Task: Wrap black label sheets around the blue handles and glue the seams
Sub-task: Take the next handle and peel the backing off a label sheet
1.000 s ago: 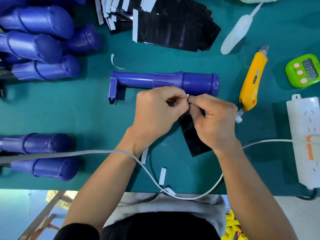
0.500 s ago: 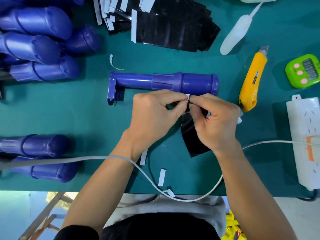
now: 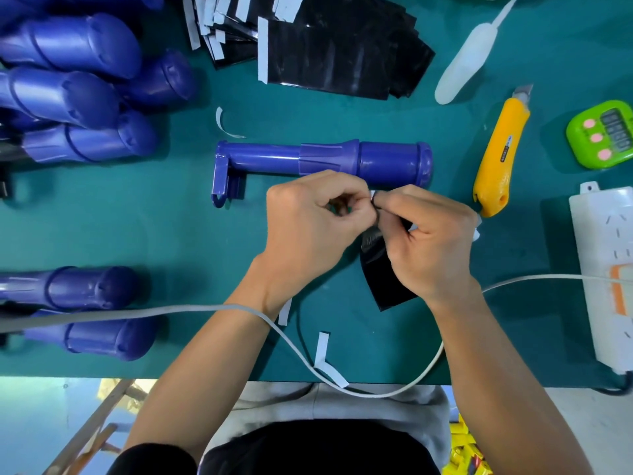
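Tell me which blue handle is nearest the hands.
The lone handle lying crosswise just beyond the left hand and right hand; other handles lie far left.

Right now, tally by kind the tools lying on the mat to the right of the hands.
Yellow knife: 1
Green timer: 1
White power strip: 1
White bottle-shaped tool: 1
Total: 4
A small white piece beside the right hand is too hidden to name, so it is left out.
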A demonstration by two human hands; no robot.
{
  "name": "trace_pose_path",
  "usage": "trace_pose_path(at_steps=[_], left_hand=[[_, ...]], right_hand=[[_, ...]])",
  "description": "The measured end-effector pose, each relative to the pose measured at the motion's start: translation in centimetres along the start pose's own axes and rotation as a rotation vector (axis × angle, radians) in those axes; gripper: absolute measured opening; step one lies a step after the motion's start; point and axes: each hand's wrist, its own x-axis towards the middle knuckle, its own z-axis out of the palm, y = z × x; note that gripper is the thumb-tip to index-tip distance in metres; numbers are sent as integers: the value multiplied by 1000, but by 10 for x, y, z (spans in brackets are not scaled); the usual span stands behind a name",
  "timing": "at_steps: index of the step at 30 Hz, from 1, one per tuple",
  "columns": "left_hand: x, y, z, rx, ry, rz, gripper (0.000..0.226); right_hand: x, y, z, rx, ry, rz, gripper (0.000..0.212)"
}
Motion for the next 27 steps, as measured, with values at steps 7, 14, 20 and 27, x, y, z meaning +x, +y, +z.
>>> trace_pose_path(at_steps=[7, 14, 20, 27], left_hand=[[2, 2, -6, -177, -80, -105, 16], [4, 6, -8, -178, -71, -196, 8], [4, 6, -6, -187, -62, -207, 13], [6, 8, -2, -171, -103, -237, 11]], right_hand=[[5, 3, -7, 127, -21, 134, 13], [4, 1, -3, 65, -18, 99, 14], [3, 1, -2, 41, -14, 81, 14], [1, 0, -1, 58, -12, 87, 14]])
